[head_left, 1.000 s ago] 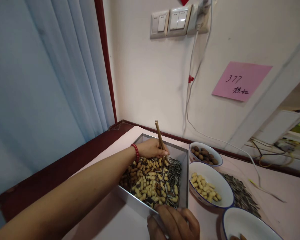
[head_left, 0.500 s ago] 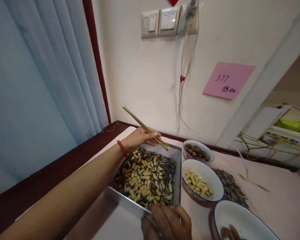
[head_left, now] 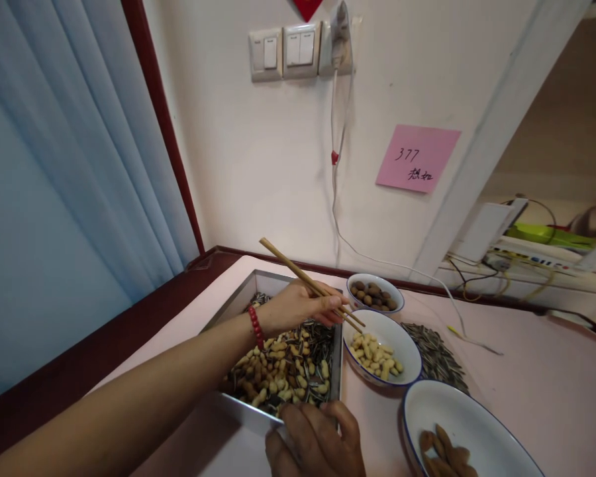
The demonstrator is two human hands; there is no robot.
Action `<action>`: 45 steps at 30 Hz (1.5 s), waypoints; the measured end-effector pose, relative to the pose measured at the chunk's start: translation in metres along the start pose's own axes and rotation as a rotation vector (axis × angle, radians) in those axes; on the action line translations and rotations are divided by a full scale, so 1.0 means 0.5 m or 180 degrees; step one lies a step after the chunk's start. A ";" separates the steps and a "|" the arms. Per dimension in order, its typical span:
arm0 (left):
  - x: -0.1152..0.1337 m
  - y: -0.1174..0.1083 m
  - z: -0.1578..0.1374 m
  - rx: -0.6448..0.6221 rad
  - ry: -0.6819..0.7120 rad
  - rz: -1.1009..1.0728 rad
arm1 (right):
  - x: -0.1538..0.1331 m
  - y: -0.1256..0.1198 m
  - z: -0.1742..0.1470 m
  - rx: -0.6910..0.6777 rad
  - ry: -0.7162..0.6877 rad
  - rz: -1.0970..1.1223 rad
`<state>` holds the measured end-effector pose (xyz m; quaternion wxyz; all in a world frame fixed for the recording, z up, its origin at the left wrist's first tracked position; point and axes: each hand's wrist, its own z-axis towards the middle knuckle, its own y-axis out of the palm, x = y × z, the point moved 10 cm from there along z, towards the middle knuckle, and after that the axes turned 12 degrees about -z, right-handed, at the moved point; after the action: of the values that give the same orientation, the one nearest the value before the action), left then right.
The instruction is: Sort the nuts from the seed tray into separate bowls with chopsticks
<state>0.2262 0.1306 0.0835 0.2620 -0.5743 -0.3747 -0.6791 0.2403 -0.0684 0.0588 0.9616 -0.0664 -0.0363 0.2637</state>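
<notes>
My left hand (head_left: pixel 308 306), with a red bead bracelet at the wrist, is closed around a pair of wooden chopsticks (head_left: pixel 287 262). Their tips hang over a white blue-rimmed bowl (head_left: pixel 401 339) holding peanuts (head_left: pixel 375 356) in the shell. I see nothing between the tips. Below my left arm lies a metal tray (head_left: pixel 243 405) filled with mixed peanuts and striped sunflower seeds; the arm hides part of it. My right hand (head_left: pixel 318 437) is curled over the tray's near right corner, gripping its rim, with the thumb mostly hidden.
Behind the peanut bowl stands a smaller bowl (head_left: pixel 398 303) of round brown nuts. A larger bowl (head_left: pixel 496 430) at the front right holds long brown nuts. Loose sunflower seeds (head_left: pixel 434 354) lie in a pile. A white cable (head_left: pixel 457 305) trails across the table's back.
My left hand has carried the chopsticks right, from above the tray to over the peanut bowl. A pale piece at the tips earlier is no longer there. The view has shifted right.
</notes>
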 end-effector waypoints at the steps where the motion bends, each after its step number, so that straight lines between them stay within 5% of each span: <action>1: -0.002 -0.005 0.000 0.0043 -0.0011 0.0039 | 0.000 0.001 0.000 -0.0009 0.0008 0.0008; 11: 0.103 -0.073 -0.031 0.0388 0.0325 0.0880 | 0.001 0.000 -0.002 -0.0019 -0.0042 0.0023; 17: 0.056 -0.089 -0.035 -0.0006 -0.0349 0.3166 | 0.004 0.000 -0.004 0.0005 -0.0035 0.0103; 20: 0.038 -0.091 -0.032 -0.0062 -0.0503 0.3714 | 0.003 0.000 -0.004 0.0024 -0.0001 0.0111; 33: 0.016 -0.086 -0.028 -0.0299 -0.0399 0.2883 | 0.004 -0.005 -0.003 0.0080 0.0018 0.0118; 41: 0.010 -0.082 -0.026 -0.0299 -0.0337 0.3089 | -0.003 -0.002 -0.007 -0.0167 -0.0461 0.0033; 45: 0.000 -0.083 -0.022 -0.0291 -0.0362 0.3012 | 0.001 -0.004 0.001 -0.0103 -0.0282 0.0027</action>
<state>0.1870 0.1457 0.0740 0.4959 -0.7290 -0.0556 -0.4686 0.2418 -0.0697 0.0594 0.9568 -0.0703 -0.0829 0.2698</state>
